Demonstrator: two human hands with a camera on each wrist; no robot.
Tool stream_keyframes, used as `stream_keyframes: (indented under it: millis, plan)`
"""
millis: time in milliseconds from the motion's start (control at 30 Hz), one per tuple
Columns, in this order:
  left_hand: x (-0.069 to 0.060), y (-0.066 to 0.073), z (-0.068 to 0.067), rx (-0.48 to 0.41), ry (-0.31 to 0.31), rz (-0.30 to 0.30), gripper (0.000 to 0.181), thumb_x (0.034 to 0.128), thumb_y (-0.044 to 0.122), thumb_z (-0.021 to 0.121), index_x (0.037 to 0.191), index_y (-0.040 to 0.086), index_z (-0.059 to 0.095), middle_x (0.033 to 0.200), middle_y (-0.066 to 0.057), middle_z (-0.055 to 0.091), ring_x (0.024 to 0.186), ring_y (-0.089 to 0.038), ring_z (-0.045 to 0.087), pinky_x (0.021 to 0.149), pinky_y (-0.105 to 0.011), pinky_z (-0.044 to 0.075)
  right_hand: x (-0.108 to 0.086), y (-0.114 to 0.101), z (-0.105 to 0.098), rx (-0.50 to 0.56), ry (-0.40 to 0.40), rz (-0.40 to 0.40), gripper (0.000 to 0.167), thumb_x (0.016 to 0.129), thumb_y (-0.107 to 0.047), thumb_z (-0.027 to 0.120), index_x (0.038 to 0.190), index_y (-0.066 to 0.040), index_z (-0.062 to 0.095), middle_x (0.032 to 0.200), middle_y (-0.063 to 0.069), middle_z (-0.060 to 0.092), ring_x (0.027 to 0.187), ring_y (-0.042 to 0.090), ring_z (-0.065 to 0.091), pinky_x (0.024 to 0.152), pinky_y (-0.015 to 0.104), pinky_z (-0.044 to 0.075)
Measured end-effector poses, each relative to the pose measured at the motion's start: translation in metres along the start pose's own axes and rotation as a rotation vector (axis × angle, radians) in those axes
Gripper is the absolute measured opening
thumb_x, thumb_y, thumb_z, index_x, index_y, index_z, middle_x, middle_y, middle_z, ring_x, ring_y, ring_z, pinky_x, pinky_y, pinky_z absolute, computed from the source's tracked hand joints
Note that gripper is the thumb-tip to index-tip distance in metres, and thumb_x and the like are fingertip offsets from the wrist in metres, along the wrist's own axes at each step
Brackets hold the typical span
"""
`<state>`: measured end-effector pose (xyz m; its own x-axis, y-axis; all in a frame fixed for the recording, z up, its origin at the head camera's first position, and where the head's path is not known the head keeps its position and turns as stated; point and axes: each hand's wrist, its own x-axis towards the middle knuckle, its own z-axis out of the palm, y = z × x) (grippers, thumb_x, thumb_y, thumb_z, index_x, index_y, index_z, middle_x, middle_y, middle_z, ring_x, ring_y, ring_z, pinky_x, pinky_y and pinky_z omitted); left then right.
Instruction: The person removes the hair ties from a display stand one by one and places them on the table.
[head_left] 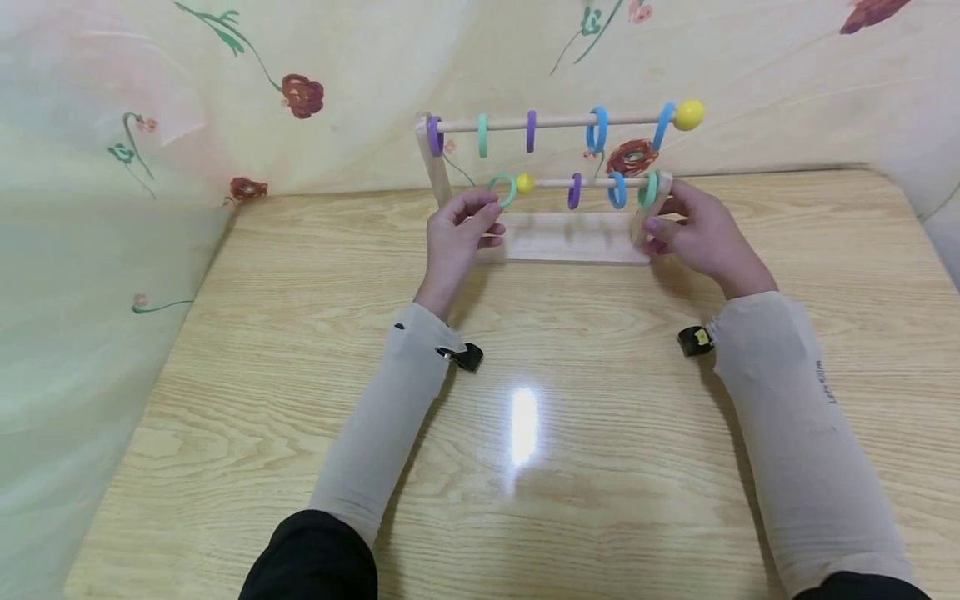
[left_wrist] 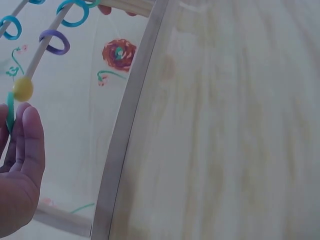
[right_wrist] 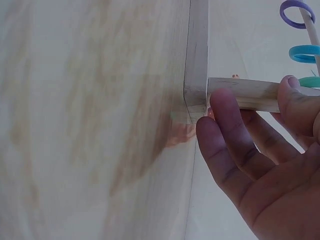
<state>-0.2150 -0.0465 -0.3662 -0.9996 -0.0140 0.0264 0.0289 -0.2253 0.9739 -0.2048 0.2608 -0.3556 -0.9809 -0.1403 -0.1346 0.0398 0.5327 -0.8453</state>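
Note:
My left hand [head_left: 459,237] pinches a light green ring [head_left: 513,193] just left of the yellow ball [head_left: 525,182] that ends the lower rod. In the left wrist view this ring [left_wrist: 10,112] appears edge-on beside the ball; whether they touch I cannot tell. A purple ring [head_left: 574,193], a blue ring [head_left: 617,192] and another green ring [head_left: 651,190] hang along the lower rod. My right hand [head_left: 708,237] grips the short right upright [right_wrist: 245,91] of the wooden rack, thumb on one face and fingers at the other.
The rack's base [head_left: 573,237] lies near the back of the wood-grain table [head_left: 570,500]. Above, a longer rod [head_left: 502,124] on the left upright [head_left: 432,167] carries several rings and a yellow end ball [head_left: 688,115]. A flowered cloth [head_left: 375,92] hangs behind.

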Motion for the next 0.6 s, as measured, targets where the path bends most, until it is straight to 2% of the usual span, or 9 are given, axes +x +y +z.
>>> stream_keyframes:
  millis: [267,367,600]
  plan:
    - [-0.004,0.004,-0.016,0.027,-0.037,-0.02,0.017,0.0951,-0.003,0.067,0.111,-0.008,0.067,0.092,-0.01,0.066,0.073,-0.018,0.068,0.067,-0.03,0.061,0.002,0.0,0.0,-0.026,-0.017,0.005,0.039,0.106,-0.01,0.052,0.143,-0.004,0.044,0.134,0.024,0.053,0.085,0.015,0.068,0.074,0.026,0.06]
    - [-0.007,0.007,-0.021,0.062,-0.071,-0.034,0.019,0.0937,-0.007,0.067,0.112,-0.008,0.066,0.094,-0.012,0.066,0.075,-0.019,0.068,0.07,-0.032,0.062,0.002,0.0,-0.001,-0.044,-0.023,0.006,0.04,0.106,-0.011,0.052,0.144,-0.004,0.043,0.135,0.024,0.052,0.086,0.016,0.069,0.075,0.026,0.06]
    - [-0.015,0.013,-0.036,0.192,-0.163,-0.004,0.011,0.0929,-0.008,0.067,0.104,-0.006,0.068,0.095,-0.015,0.067,0.078,-0.02,0.067,0.078,-0.038,0.061,0.003,0.001,-0.001,-0.032,-0.023,-0.009,0.037,0.106,-0.011,0.052,0.141,-0.002,0.044,0.135,0.026,0.052,0.082,0.011,0.069,0.072,0.024,0.06]
